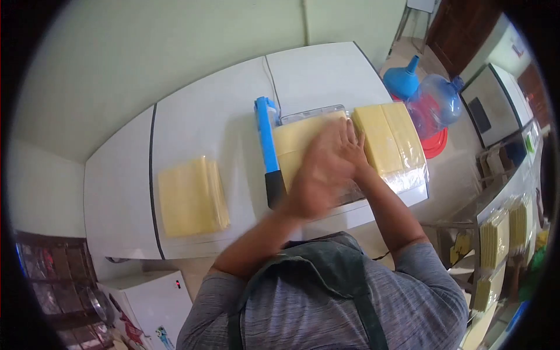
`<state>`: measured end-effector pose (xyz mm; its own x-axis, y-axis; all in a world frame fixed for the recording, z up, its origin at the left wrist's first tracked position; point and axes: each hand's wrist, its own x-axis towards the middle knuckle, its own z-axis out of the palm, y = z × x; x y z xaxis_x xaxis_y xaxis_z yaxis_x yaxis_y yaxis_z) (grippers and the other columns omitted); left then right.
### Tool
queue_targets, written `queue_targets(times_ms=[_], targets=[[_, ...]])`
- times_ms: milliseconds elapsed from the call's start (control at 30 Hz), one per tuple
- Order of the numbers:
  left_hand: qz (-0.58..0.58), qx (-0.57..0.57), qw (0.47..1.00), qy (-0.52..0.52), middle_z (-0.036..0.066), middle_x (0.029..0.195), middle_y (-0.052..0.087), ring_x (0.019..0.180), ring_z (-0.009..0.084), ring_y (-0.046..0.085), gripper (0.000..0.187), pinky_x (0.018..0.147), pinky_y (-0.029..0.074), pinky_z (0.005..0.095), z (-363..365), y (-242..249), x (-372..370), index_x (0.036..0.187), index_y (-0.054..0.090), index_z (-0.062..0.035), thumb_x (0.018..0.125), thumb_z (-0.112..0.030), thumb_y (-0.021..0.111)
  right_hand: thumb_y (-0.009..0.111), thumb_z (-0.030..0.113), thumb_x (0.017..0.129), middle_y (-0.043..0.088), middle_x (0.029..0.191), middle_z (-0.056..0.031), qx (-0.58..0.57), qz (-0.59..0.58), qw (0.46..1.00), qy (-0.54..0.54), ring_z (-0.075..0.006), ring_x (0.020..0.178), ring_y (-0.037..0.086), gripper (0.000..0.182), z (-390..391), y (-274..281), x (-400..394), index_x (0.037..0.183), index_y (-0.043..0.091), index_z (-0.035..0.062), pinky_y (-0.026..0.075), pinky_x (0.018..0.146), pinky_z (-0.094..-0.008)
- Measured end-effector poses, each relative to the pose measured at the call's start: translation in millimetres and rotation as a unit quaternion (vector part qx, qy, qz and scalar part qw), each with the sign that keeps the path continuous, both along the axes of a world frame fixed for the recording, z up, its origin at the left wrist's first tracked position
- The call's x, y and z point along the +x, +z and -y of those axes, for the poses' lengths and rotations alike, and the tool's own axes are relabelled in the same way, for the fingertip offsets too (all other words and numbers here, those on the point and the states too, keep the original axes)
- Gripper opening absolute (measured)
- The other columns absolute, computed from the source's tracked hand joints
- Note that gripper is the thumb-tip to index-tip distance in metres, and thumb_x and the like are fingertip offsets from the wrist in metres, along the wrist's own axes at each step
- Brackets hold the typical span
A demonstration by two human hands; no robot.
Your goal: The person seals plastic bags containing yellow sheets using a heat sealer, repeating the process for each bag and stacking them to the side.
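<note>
A flat packet of pale yellow sheets (294, 140) lies in front of me, against a blue bar with a black end (268, 137) that looks like a bag sealer. Over the packet's right part, my left hand (324, 172) is smeared by motion, its fingers seemingly stretched out. Just beyond it, my right hand (352, 149) rests with fingers extended at the packet's right side, partly hidden by the left. Neither hand visibly grips anything. Close to my right hand is a second yellow packet in clear plastic (388, 137).
Another yellow stack (189, 198) sits on the left of the white table (198, 128). Beyond the table's right edge are a blue funnel (402, 79) and a large clear water bottle (436, 102). More yellow packets (494, 242) stand at the far right.
</note>
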<state>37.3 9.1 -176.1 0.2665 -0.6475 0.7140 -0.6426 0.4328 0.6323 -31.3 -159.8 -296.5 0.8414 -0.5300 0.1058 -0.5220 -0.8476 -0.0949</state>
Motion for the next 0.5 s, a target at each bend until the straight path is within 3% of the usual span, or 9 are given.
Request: queue_targets(times_ms=[33,100,133,200,300,367,400,467,500], targets=[[-0.003,-0.005,1.0,0.009,0.023,0.143,0.046,0.133,0.0362,0.044,0.051,0.114,0.03,0.0436,22,-16,-22,0.14,0.04,0.0082,0.099,-0.021,0.052,0.048,0.056,0.093,0.013,0.161,-0.0233,0.003,0.006,1.0,0.011,-0.0388,0.15,0.009,0.09,1,-3,-1,0.153,0.018,-0.0032,0.01,0.116,-0.0625],[0.04,0.195,0.978,0.064,0.026,0.152,0.032,0.145,0.0402,0.023,0.062,0.119,0.016,0.0498,55,-73,-44,0.141,0.035,0.0114,0.096,-0.026,0.056,0.047,0.056,0.092,0.012,0.161,-0.024,-0.008,0.011,1.0,0.011,-0.0401,0.15,0.008,0.09,-3,-9,0,0.153,0.018,-0.0035,0.011,0.115,-0.0629],[0.032,0.193,0.978,0.069,0.026,0.152,0.032,0.145,0.0402,0.023,0.062,0.119,0.016,0.0498,58,-97,-33,0.141,0.035,0.0114,0.096,-0.026,0.056,0.047,0.056,0.092,0.012,0.161,-0.024,-0.01,0.005,1.0,0.018,-0.0401,0.15,0.008,0.09,-3,-13,-3,0.153,0.018,-0.0035,0.011,0.115,-0.0629],[0.09,0.352,0.892,0.269,0.026,0.156,0.024,0.148,0.0384,0.016,0.068,0.119,0.013,0.0518,68,-126,10,0.145,0.03,0.0106,0.096,-0.029,0.054,0.048,0.059,0.09,0.01,0.161,-0.0233,-0.021,0.005,0.999,0.034,-0.0403,0.15,0.007,0.094,4,-19,-4,0.153,0.018,-0.0035,0.01,0.116,-0.0629],[0.082,0.382,0.873,0.293,0.026,0.157,0.023,0.148,0.0381,0.017,0.07,0.119,0.014,0.0519,33,-134,54,0.149,0.026,0.0079,0.096,-0.031,0.053,0.049,0.062,0.087,0.009,0.162,-0.0223,-0.005,0.003,1.0,0.015,-0.0398,0.15,0.007,0.098,0,-16,-2,0.153,0.017,-0.0037,0.008,0.116,-0.063],[0.063,0.273,0.906,0.318,0.025,0.157,0.024,0.148,0.0372,0.017,0.072,0.119,0.013,0.0553,18,-161,70,0.151,0.024,0.0038,0.095,-0.031,0.054,0.049,0.062,0.087,0.01,0.162,-0.0223,0.006,0.008,1.0,0.018,-0.0394,0.15,0.007,0.098,-5,0,2,0.153,0.017,-0.0038,0.008,0.116,-0.063],[0.061,0.27,0.906,0.32,0.025,0.157,0.024,0.148,0.0372,0.017,0.072,0.119,0.013,0.0553,7,-161,72,0.151,0.024,0.0038,0.095,-0.031,0.054,0.048,0.061,0.089,0.012,0.161,-0.0223,0.006,-0.032,0.999,-0.011,-0.039,0.15,0.009,0.095,-9,6,5,0.153,0.019,-0.003,0.008,0.116,-0.0626],[0.09,0.357,0.88,0.3,0.025,0.156,0.025,0.147,0.0394,0.02,0.075,0.115,0.014,0.0614,-19,-161,70,0.152,0.024,0.0024,0.093,-0.034,0.054,0.046,0.06,0.091,0.014,0.161,-0.0223,0.005,-0.071,0.997,-0.039,-0.0386,0.15,0.01,0.091,-20,26,21,0.153,0.02,-0.0022,0.009,0.116,-0.0622],[0.062,0.395,0.878,0.263,0.025,0.158,0.021,0.148,0.041,0.015,0.079,0.114,0.012,0.0645,-28,-155,74,0.153,0.019,0.0012,0.092,-0.034,0.055,0.044,0.059,0.092,0.018,0.16,-0.0221,0.086,-0.036,0.996,0.006,-0.0384,0.149,0.012,0.088,-27,43,41,0.152,0.022,-0.0012,0.008,0.116,-0.0624]])
